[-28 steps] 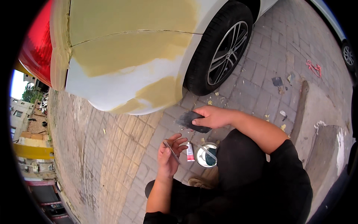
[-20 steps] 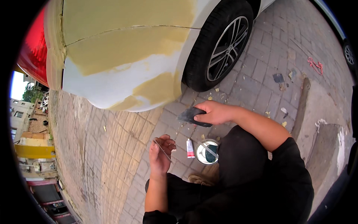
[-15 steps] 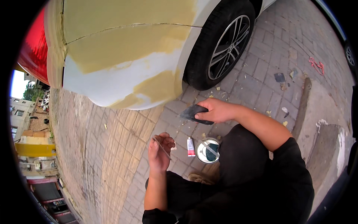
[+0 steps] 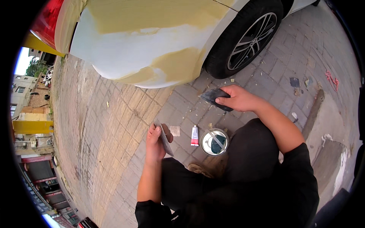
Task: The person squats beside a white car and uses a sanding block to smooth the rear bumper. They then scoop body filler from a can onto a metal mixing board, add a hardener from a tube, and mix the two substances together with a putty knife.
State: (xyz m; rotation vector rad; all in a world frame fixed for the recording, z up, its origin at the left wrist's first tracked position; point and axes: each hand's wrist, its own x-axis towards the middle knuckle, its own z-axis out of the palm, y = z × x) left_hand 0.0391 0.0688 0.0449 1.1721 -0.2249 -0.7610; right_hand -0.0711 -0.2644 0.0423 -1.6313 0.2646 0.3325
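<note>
Working from a distance through the head view, I judge the coating on the car's white rear panel to be partway along. A broad tan coat fills its upper part, running off the top of the picture. A lower patch of the same colour sits near the bottom edge, on the side toward the wheel. Between the two runs a white band with none on it; I cannot tell whether it is meant to stay so. Both tan areas have uneven edges, so I would call the finish rough, with smoothing probably left. A yellowish band lies between the panel and the red tail light.

My left hand has its grip clamped on a thin plate, held tilted above the paving. My right hand has its grip closed around a dark scraper, thumb on top, its thin end toward the left. Neither tool touches the panel, and I cannot make out any fresh filler on either.

On the ground between the hands and the knees, a red-and-white tube lies just beside a round tin, with a flat strip across its top. I cannot judge how much either contains.
</note>
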